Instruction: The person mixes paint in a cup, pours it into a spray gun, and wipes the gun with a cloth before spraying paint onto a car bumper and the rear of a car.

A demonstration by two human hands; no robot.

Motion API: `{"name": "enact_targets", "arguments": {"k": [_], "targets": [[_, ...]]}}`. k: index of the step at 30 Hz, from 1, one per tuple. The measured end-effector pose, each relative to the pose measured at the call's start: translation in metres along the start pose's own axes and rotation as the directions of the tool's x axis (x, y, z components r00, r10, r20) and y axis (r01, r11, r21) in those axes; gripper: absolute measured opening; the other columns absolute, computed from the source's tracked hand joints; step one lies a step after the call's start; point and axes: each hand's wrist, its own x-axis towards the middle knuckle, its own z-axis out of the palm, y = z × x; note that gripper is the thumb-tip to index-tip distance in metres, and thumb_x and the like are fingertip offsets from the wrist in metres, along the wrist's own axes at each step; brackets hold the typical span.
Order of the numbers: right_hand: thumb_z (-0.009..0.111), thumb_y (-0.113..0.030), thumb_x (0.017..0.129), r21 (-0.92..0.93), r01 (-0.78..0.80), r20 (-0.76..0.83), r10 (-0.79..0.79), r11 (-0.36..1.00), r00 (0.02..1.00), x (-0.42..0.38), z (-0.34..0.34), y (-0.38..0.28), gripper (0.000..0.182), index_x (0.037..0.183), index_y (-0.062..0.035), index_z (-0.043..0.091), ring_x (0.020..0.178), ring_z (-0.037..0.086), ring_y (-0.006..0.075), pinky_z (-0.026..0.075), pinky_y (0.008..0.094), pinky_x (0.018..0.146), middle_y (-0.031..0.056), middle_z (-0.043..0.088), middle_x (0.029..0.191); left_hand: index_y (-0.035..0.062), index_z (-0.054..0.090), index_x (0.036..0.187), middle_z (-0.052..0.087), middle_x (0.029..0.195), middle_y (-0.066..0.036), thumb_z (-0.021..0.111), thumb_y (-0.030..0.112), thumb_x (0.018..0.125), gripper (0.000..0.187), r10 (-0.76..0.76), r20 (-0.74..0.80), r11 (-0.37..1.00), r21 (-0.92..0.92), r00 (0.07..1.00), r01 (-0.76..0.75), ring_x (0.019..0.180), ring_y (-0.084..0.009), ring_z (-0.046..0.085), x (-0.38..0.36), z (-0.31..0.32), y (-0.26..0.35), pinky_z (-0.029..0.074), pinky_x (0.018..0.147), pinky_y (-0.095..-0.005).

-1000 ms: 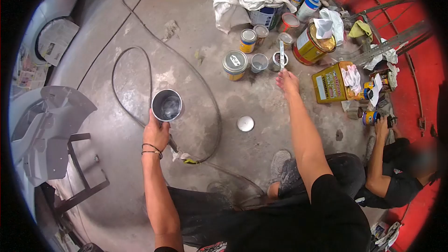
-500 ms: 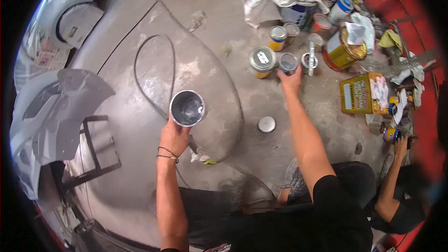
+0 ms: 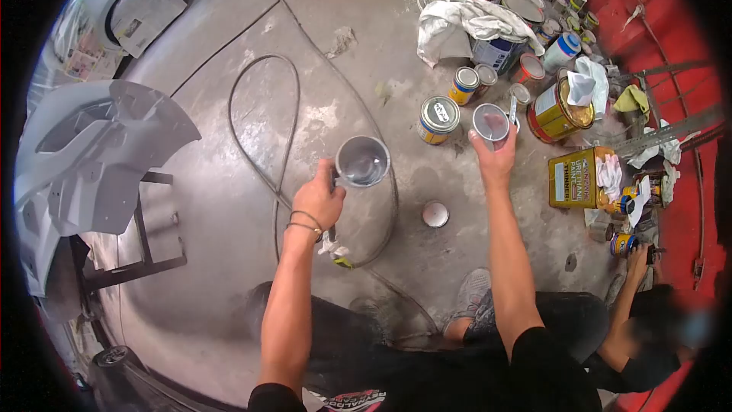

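My left hand [image 3: 319,200] is closed on the side of a round grey cup [image 3: 363,161], held above the floor with its mouth toward me. Its inside looks dark and shiny. Over on the right, my right hand [image 3: 494,154] has its fingers wrapped round a clear plastic cup [image 3: 490,125]. Just left of that cup stands a lidded paint can [image 3: 439,116] with a marked top. Behind the clear cup, a stirring stick [image 3: 513,108] shows in part. Below and between my hands, a small round white lid or dish [image 3: 435,214] lies on the floor.
Paint cans, a white rag [image 3: 476,19] and a yellow thinner can [image 3: 573,178] crowd the right side. At lower right, another person's hand [image 3: 639,263] is by a small can [image 3: 623,244]. A hose [image 3: 297,107] loops across the floor. Grey bodywork [image 3: 107,156] stands left.
My left hand has moved right with the grey cup, which has turned. My right hand has brought the clear cup slightly nearer me. The view has shifted a little.
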Motion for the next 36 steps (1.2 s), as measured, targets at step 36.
{"name": "enact_targets", "arguments": {"k": [36], "targets": [[0.088,-0.023,0.071,-0.364,0.883,0.903,-0.119,0.297,0.412,-0.013,0.125,-0.285,0.066,0.133,-0.0184,0.067,0.115,0.065,0.0302,0.05,0.0435,0.096,0.0087,0.066,0.124,0.0122,0.054,0.129,0.076,0.107,-0.023,0.06,0.023,0.098,0.034,-0.034,0.001,0.986,-0.163,0.999,0.034,0.105,-0.045,0.073,0.014,-0.03,0.007,0.055,0.092,-0.0553]]}}
